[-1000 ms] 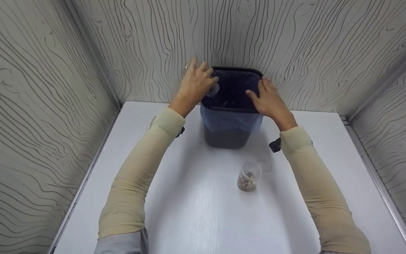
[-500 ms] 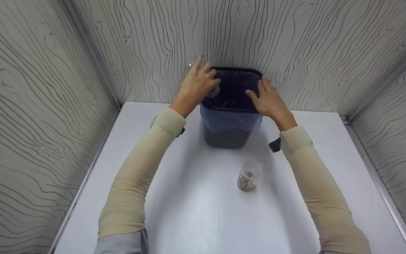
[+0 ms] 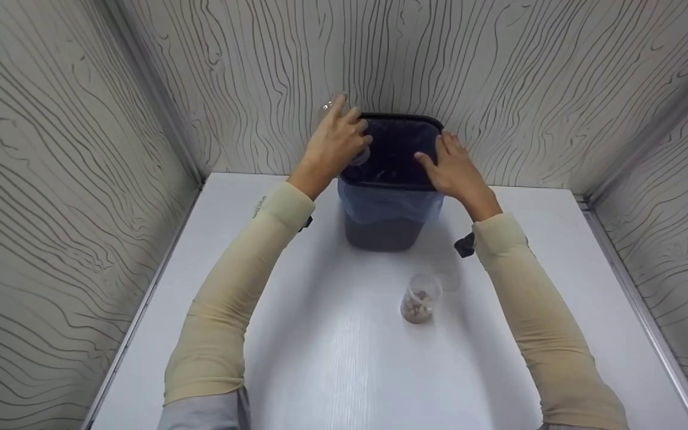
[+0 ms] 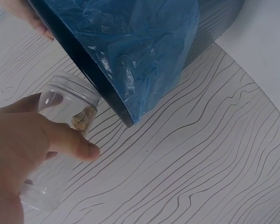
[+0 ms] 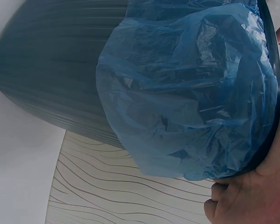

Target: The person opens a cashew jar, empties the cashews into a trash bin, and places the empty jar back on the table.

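Observation:
My left hand (image 3: 335, 142) grips a clear plastic jar (image 4: 56, 172) tipped on its side at the left rim of a trash bin (image 3: 380, 236). Inside the jar, close to its mouth, lies a brownish lump (image 4: 83, 118). The jar's open end (image 3: 360, 156) reaches over the bin's opening. On the bin's right rim is my right hand (image 3: 460, 170), its thumb on the opening side and its fingers along the outer edge. A blue plastic liner (image 5: 186, 93) is folded down over the rim. The bin's bottom is dark and hidden.
A small clear cup (image 3: 418, 304) with several pale, brownish pieces stands on the white table (image 3: 344, 370) in front of the bin. Beside it lies a faint transparent disc (image 3: 450, 280). Patterned walls (image 3: 260, 71) close in the back and sides.
My left hand has turned slightly, tipping the jar a little further, and its index finger has shifted to the right. My right hand stays on the rim.

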`<state>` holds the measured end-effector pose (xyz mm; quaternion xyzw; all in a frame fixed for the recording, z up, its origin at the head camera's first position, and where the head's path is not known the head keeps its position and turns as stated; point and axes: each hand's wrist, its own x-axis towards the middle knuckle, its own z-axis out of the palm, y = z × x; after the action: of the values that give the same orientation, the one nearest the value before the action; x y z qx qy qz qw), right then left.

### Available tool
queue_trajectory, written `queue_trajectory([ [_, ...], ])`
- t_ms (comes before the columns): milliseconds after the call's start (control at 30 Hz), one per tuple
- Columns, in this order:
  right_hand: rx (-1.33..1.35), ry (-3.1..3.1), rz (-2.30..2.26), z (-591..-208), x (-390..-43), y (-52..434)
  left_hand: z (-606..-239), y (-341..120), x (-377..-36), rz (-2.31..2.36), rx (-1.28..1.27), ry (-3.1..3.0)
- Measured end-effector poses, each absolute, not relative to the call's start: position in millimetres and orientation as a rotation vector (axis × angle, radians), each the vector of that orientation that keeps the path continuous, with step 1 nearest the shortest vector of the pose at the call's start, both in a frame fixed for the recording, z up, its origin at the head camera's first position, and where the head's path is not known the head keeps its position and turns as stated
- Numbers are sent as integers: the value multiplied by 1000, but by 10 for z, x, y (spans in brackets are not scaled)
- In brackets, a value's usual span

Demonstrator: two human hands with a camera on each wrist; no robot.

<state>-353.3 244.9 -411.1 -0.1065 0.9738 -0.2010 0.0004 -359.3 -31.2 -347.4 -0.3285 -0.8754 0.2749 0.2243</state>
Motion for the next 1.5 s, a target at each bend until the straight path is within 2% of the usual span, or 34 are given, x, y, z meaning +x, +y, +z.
queue_trajectory([
  [1500, -324, 3039, -615, -4105, -3551, 2453, -3502, -369, -3568, 784, -832, -2506],
])
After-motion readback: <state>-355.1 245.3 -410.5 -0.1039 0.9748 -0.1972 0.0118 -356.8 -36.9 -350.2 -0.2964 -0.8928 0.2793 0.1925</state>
